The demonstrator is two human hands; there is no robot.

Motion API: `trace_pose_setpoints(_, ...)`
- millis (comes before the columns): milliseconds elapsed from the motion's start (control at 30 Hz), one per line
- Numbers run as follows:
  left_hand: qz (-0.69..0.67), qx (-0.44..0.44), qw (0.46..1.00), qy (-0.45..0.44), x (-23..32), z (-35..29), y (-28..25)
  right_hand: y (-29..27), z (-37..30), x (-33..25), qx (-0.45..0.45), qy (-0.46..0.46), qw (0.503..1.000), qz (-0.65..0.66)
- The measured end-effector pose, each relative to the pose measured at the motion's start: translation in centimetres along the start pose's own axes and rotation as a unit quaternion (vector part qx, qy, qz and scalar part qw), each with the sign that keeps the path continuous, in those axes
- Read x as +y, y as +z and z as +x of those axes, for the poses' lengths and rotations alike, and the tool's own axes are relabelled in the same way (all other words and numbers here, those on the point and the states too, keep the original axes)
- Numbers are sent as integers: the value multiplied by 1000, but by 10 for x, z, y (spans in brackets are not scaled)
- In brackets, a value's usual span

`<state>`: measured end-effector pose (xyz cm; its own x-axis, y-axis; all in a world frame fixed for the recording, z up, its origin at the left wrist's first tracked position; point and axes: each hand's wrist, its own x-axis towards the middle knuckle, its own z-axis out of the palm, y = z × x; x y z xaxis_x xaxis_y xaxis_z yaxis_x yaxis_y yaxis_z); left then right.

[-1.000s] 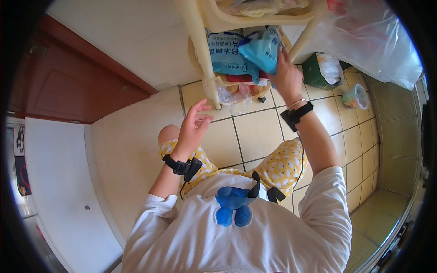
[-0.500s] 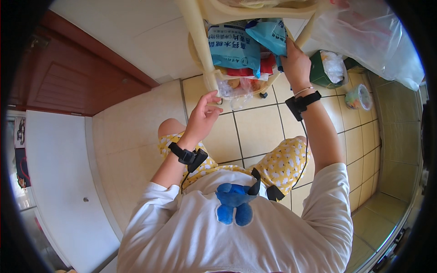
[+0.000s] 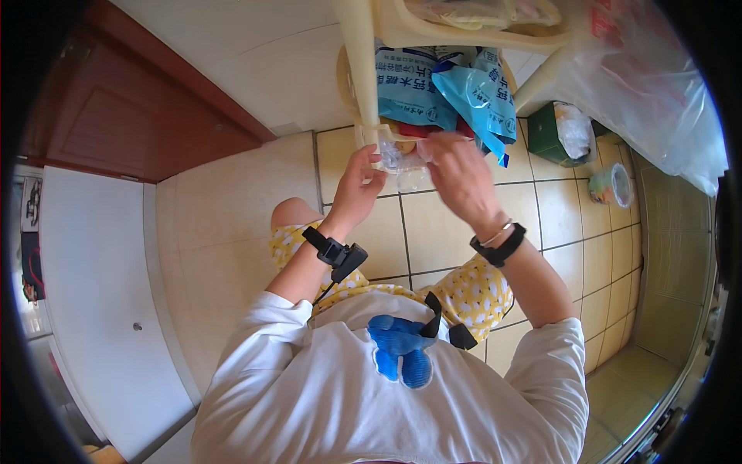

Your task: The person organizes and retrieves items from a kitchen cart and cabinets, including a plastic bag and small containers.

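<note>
Grip in the right hand [image 3: 462, 176] cannot be told; the left hand [image 3: 358, 190] is half-curled, seemingly unfilled; between them, the clear bag [image 3: 393, 157], likely light and slippery, is best gathered by its loose edge.

Left hand [image 3: 358, 188] and right hand [image 3: 465, 179] at near side of beige plastic rack [image 3: 360, 66].
Right hand blurred, over clear plastic bag [image 3: 413, 178]; grip unclear. Left-hand fingers bent, just left of bag. Beyond: two blue pouches [image 3: 479, 93], the right one hanging over rack's edge. Farther right, on tiled floor [image 3: 440, 228]: green box [image 3: 543, 133], clear tub [image 3: 600, 186].
</note>
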<state>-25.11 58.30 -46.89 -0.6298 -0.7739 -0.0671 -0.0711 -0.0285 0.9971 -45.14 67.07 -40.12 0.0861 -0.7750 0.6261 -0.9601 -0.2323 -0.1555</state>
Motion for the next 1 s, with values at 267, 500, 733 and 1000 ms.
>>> trace_pose_setpoints(267,-16,82,996,42,-1,4,-15,79,58,19,-93,134,972,-172)
trace_pose_setpoints(500,20,48,995,88,9,17,-17,70,64,38,-60,128,990,-29)
trace_pose_setpoints(733,40,8,996,75,2,19,-11,35,69,89,88,257,962,40)
trace_pose_setpoints(1000,55,-38,997,37,7,20,-16,21,67,106,94,201,975,-8)
